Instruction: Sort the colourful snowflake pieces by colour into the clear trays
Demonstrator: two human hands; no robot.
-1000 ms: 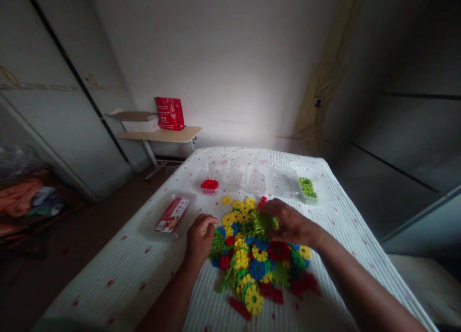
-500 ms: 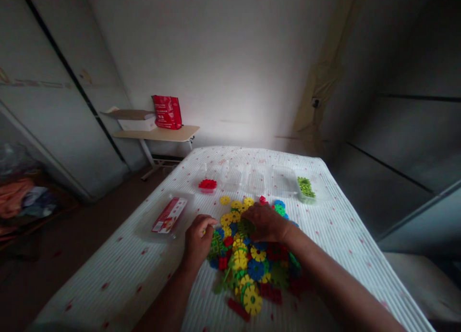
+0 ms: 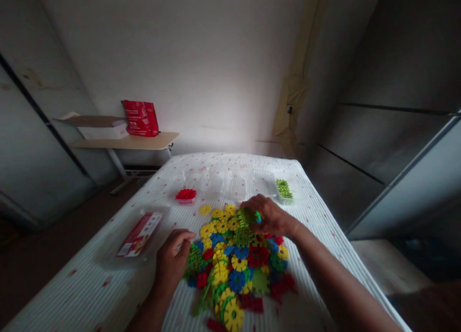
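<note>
A heap of plastic gear-shaped pieces (image 3: 237,260) in yellow, blue, red and green lies on the white striped table cover (image 3: 317,226). My left hand (image 3: 173,262) rests curled at the heap's left edge, fingers closed over green pieces; what it holds is hidden. At the heap's far side my right hand (image 3: 272,216) is closed on a green piece (image 3: 247,215). A clear tray of red pieces (image 3: 186,195) stands at the far left and a clear tray of green pieces (image 3: 284,189) at the far right, with clear trays (image 3: 230,180) between them.
A red and white packet in a clear box (image 3: 139,233) lies left of the heap. Beyond the table stand a small side table (image 3: 126,142) with a red bag (image 3: 141,118) and a cardboard box (image 3: 95,125). Walls close in at the back and right.
My right hand has lifted from the heap's middle toward its far right side, gripping a green piece. The view has swung right. My left hand stays at the heap's left edge.
</note>
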